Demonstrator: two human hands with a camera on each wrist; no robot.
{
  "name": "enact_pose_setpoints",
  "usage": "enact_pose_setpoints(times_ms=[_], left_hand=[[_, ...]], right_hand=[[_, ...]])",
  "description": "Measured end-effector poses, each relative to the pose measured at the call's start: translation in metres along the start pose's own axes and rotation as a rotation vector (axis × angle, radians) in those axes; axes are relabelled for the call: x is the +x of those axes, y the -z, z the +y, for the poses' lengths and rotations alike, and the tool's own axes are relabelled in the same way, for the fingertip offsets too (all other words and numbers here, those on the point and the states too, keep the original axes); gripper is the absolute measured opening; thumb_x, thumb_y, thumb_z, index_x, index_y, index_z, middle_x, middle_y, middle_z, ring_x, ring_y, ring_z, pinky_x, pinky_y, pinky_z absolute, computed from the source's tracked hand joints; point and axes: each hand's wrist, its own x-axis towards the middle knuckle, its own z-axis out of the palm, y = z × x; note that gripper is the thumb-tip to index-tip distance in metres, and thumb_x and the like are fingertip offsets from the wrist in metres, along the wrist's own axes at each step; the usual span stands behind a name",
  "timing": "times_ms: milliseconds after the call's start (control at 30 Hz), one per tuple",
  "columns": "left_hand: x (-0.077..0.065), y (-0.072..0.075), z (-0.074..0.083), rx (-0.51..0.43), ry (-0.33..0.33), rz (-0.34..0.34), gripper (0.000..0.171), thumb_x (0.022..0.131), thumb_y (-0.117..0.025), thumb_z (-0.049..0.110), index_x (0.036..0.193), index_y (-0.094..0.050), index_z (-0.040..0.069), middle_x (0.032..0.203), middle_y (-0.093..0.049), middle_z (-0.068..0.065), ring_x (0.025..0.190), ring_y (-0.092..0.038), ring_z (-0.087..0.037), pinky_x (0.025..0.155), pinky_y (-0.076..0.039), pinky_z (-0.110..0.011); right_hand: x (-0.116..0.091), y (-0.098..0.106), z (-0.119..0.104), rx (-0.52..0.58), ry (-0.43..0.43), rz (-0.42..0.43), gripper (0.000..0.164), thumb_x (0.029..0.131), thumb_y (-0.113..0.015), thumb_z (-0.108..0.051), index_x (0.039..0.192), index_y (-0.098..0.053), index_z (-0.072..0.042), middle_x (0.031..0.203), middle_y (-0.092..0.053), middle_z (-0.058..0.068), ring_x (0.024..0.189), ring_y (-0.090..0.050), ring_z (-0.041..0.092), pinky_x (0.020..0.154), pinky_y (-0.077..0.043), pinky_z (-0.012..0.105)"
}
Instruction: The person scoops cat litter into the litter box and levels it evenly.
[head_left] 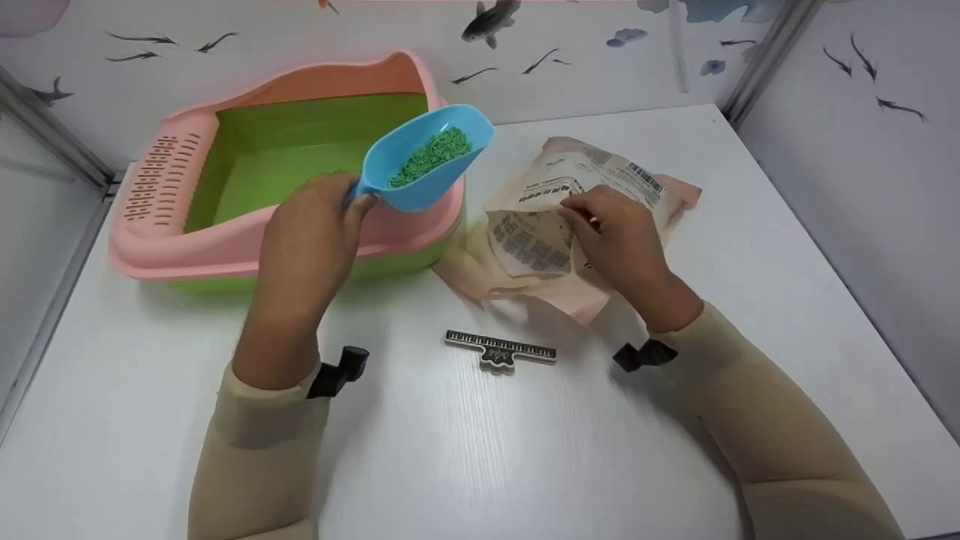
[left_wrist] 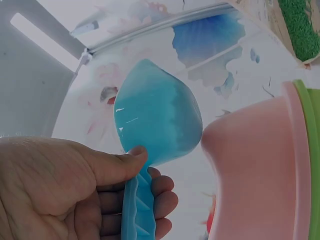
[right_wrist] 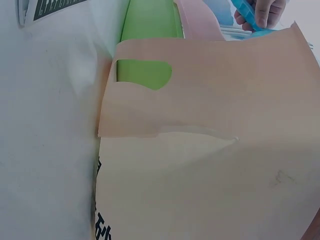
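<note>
1. One blue scoop (head_left: 431, 187) of green pellets (head_left: 439, 154) is held up, seen against the right end of the tub (head_left: 225, 253)
2. Left hand (head_left: 311, 240) reaches forward, fingers wrapped round the scoop's handle
3. Right hand (head_left: 626, 236), angled inward, pinches the edge of one paper bag (head_left: 600, 171)
4. One pink-and-green tub, left of the bag
5. One clip (head_left: 499, 351) lies on the table (head_left: 525, 457) between two sleeves (head_left: 259, 465)

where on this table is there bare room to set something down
Bare: the table between both sleeves, nearer than the clip, and the strip between the bag and the table's right edge. Crowded: far left, with the tub and held scoop.
</note>
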Motion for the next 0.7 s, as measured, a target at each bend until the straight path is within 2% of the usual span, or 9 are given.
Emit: enact_pose_setpoints(times_ms=[167, 367, 700], left_hand=[[0.002, 0.007, -0.004, -0.014, 0.052, -0.006, 0.035, 0.107, -0.059, 0.027, 0.137, -0.065, 0.009, 0.130, -0.070, -0.012, 0.119, -0.065, -0.033, 0.105, -0.051, -0.055], [0.006, 0.009, -0.007, -0.031, 0.094, -0.006, 0.034, 0.107, -0.058, 0.029, 0.134, -0.066, 0.009, 0.126, -0.070, -0.012, 0.112, -0.064, -0.032, 0.101, -0.052, -0.055], [0.015, 0.008, -0.020, -0.024, 0.096, 0.042, 0.034, 0.108, -0.056, 0.026, 0.135, -0.065, 0.007, 0.124, -0.070, -0.013, 0.111, -0.063, -0.032, 0.100, -0.051, -0.054]], right_hand=[[0.000, 0.000, -0.001, 0.006, -0.004, -0.007, 0.015, 0.099, -0.071, -0.015, 0.103, -0.077, -0.002, 0.094, -0.074, 0.012, 0.081, -0.068, 0.021, 0.073, -0.056, 0.033], [-0.001, -0.001, -0.001, -0.006, -0.012, -0.015, 0.015, 0.099, -0.072, -0.015, 0.103, -0.077, -0.002, 0.095, -0.074, 0.012, 0.082, -0.068, 0.022, 0.073, -0.057, 0.033], [-0.001, -0.001, -0.001, -0.005, 0.004, -0.017, 0.016, 0.098, -0.072, -0.016, 0.104, -0.077, -0.002, 0.095, -0.074, 0.012, 0.082, -0.068, 0.022, 0.073, -0.058, 0.034]])
